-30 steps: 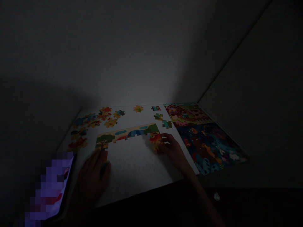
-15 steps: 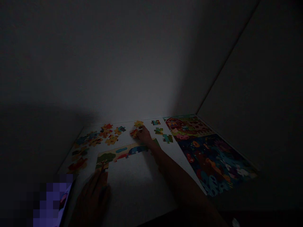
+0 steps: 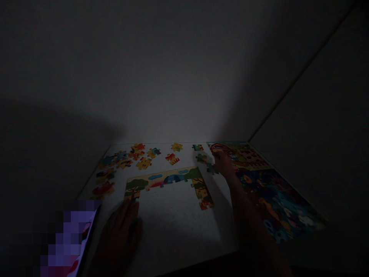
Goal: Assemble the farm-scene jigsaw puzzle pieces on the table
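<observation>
My left hand [image 3: 125, 223] lies flat, fingers stretched out, over the left side of a partly joined jigsaw puzzle border [image 3: 157, 179]. That border has trees, clouds and a blue shape along its top, and a right side running down to an orange piece. My right hand [image 3: 224, 163] is over the table at the right, beside a green puzzle piece [image 3: 212, 168]. Its fingers look bent, but the dim light hides what is between them. Close by are another green piece [image 3: 201, 157] and a teal piece [image 3: 198, 147].
Loose pieces [image 3: 144, 163] lie spread at the left and back, with an orange piece [image 3: 172, 158] and a yellow one [image 3: 177, 147] mid-table. Finished farm [image 3: 250, 156] and dark blue [image 3: 276, 200] puzzles cover the right. A lit screen [image 3: 77, 238] stands lower left; walls enclose the table.
My right hand has moved right, from the orange piece to beside the green pieces. The orange piece stays on the table. My left hand stays on the border; the view has shifted slightly.
</observation>
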The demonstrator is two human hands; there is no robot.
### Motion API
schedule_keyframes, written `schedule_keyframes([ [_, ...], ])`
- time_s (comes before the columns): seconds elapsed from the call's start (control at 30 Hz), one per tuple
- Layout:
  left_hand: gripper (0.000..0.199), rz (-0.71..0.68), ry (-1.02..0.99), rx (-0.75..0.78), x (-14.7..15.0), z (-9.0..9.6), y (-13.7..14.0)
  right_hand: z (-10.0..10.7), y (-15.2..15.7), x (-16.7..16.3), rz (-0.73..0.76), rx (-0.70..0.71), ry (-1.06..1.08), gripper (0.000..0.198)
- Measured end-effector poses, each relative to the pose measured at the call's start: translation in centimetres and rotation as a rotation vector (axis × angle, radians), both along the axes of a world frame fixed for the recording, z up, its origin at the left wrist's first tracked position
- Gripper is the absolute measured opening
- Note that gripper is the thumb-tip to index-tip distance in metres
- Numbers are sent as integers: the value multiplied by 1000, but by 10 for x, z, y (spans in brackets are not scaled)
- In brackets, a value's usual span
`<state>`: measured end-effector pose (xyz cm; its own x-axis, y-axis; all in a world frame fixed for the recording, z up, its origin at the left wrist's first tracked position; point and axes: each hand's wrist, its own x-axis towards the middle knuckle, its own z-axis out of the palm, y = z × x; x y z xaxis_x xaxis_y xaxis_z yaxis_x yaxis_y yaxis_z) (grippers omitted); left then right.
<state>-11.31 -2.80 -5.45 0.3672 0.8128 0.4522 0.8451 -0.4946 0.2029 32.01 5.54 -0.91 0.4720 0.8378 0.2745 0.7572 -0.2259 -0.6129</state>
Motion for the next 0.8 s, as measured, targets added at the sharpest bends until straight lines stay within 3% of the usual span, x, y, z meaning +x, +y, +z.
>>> schedule_keyframes([
  [0.13,47,-4,16,16,2,3,0,-25,-26,12,86,-52,-81,40],
  [0.27,47,-1,15,40,3,4,0,-40,-29,5,110,-38,-117,38],
  [0.63,47,10,-14,-7,2,4,0,-37,-31,17,144,54,112,33],
  [0.8,48,25,-11,-59,1,4,0,-35,-34,15,183,-49,-21,34],
])
